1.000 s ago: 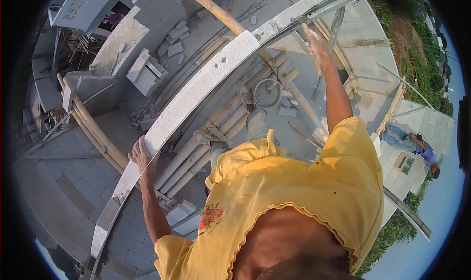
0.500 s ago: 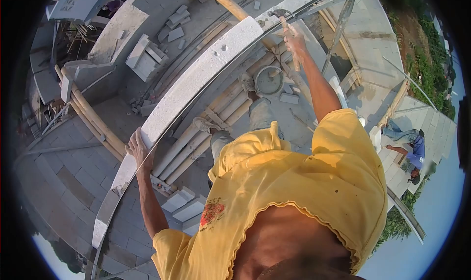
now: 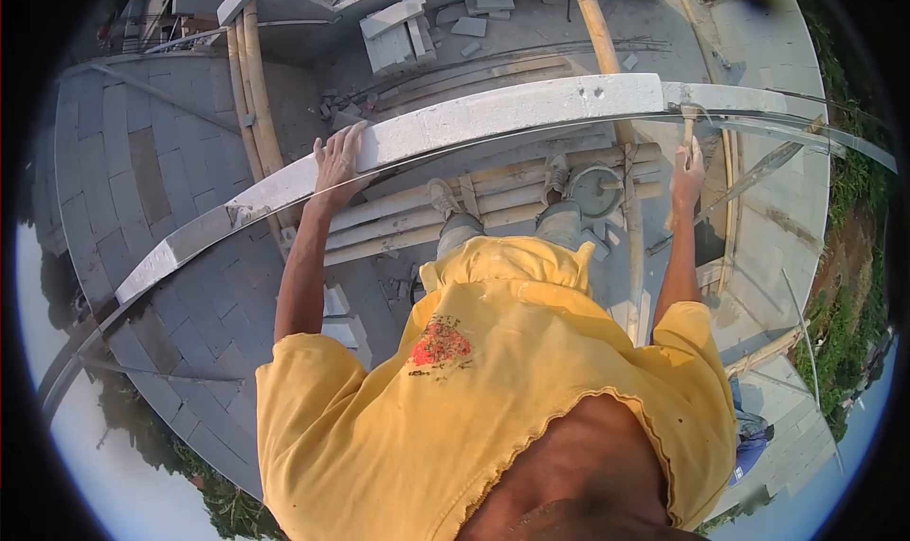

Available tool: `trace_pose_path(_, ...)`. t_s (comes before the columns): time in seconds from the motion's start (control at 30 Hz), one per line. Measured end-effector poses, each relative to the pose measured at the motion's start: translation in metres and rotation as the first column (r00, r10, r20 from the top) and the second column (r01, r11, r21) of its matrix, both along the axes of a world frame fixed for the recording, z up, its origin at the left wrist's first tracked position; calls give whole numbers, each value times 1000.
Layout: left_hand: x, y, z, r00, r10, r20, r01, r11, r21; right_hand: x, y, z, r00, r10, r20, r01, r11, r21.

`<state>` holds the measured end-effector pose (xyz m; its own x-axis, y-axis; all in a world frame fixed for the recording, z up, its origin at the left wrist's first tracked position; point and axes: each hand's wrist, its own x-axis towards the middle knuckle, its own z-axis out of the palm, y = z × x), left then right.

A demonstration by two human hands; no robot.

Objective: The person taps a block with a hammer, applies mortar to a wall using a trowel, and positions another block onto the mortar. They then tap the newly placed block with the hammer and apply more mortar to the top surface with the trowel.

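Note:
A course of white blocks [image 3: 512,102] curves across the view in front of me, with a thin string line stretched along its near side. My left hand [image 3: 338,165] rests on the top near edge of the blocks, fingers apart and stretched over the surface. My right hand [image 3: 688,173] is closed round the wooden handle of a hammer [image 3: 689,127]. The hammer's head is at the lower block section [image 3: 730,96] to the right of the step in the course; whether it touches is hard to tell.
Bamboo poles [image 3: 595,24] cross behind and under the blocks. Below, my feet stand on lashed bamboo [image 3: 512,195] beside a round bucket [image 3: 595,192] of grey mix. Stacked blocks [image 3: 393,43] stand beyond. Another person [image 3: 749,441] is partly visible at lower right.
My view has turned, so the block course now runs more level across it. The hammer stays in my right hand at the step; my left hand remains on the blocks.

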<state>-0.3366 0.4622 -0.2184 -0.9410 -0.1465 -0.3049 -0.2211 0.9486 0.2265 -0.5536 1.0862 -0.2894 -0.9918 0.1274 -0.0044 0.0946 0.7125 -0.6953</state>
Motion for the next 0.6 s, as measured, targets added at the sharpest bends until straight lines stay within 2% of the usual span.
trace_pose_path(0.03, 2, -6, 1, 998, 40, -42, -39, 999, 23, 26, -25, 19, 984, -122, -132, 117, 992, -48)
trace_pose_path(0.07, 8, -12, 3, 994, 73, -77, -69, 996, 58, 58, -44, 43, 988, -59, -144, 58, 998, -13)
trace_pose_path(0.1, 14, -20, 6, 993, 101, -68, -100, 995, 20, 89, -65, 66, 988, -1, -156, 5, 1000, 29)
trace_pose_path(0.17, 19, -36, 4, 998, 70, -5, -70, 996, 48, 146, -114, 104, 960, 265, 85, -266, 964, 3)
trace_pose_path(0.23, 17, -44, -1, 999, 33, 20, -35, 997, 64, 185, -177, 114, 840, 512, 178, -505, 859, -87)
trace_pose_path(0.3, 13, -42, -1, 1000, 1, 12, -1, 999, 47, 200, -242, 124, 728, 650, 217, -663, 748, -17)
trace_pose_path(0.37, 15, -40, 0, 999, -6, -37, 7, 1000, 28, 207, -296, 130, 736, 677, 7, -676, 736, -30)
trace_pose_path(0.47, 23, -44, -5, 994, -34, -102, 38, 999, 34, 193, -345, 121, 748, 625, -224, -623, 777, 91)
trace_pose_path(0.57, 24, -44, -10, 991, -32, -131, 36, 999, 31, 175, -355, 93, 700, 709, -82, -687, 701, 193)
trace_pose_path(0.6, 24, -47, -13, 987, -33, -157, 36, 999, 17, 172, -357, 101, 700, 700, -145, -681, 714, 161)
